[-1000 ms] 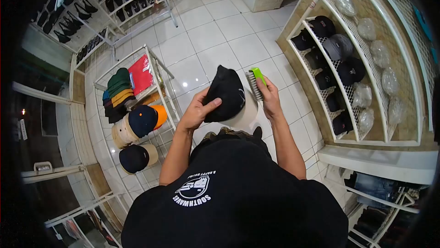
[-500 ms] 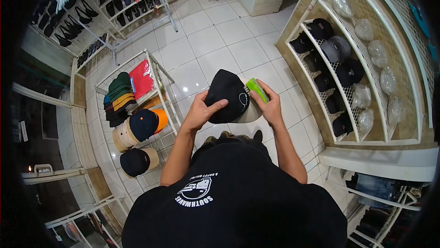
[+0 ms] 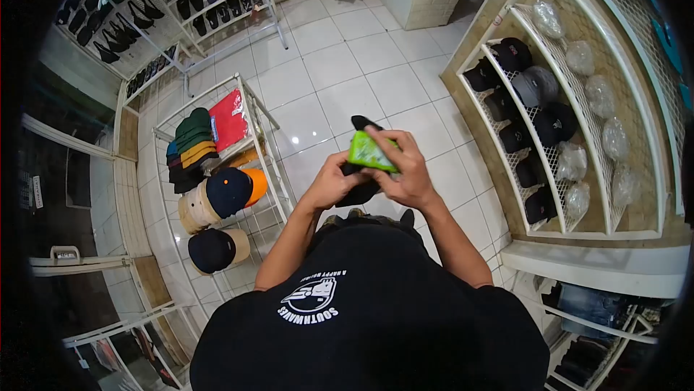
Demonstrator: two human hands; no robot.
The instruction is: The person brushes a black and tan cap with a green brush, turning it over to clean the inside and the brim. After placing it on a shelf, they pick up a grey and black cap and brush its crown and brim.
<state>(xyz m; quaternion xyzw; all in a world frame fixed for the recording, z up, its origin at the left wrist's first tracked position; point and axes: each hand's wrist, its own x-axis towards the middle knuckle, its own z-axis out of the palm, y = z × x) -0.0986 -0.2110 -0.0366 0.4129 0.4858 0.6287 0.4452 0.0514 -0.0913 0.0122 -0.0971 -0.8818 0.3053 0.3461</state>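
Note:
In front of my chest I hold a black cap (image 3: 361, 194), turned so that only dark parts of it show above and below my fingers. My left hand (image 3: 331, 183) is closed on its left side. A bright green brush (image 3: 367, 152) lies over the cap in my right hand (image 3: 406, 172), its back facing up and its bristles hidden underneath. The right fingers wrap over the brush's far side, and the right thumb reaches toward my left fingers. The cap's light brim is out of sight behind my hands.
A white rack (image 3: 249, 105) at left carries folded beanies (image 3: 194, 130), a red packet (image 3: 228, 120) and several caps (image 3: 230, 192). On the right, a mesh shelf (image 3: 499, 130) holds dark caps and plastic-wrapped items (image 3: 572, 161). Sandals (image 3: 217, 0) hang at the far left.
The cap has turned, so its front and light brim no longer show. The brush has moved left over it and lies flat. My hands have come together.

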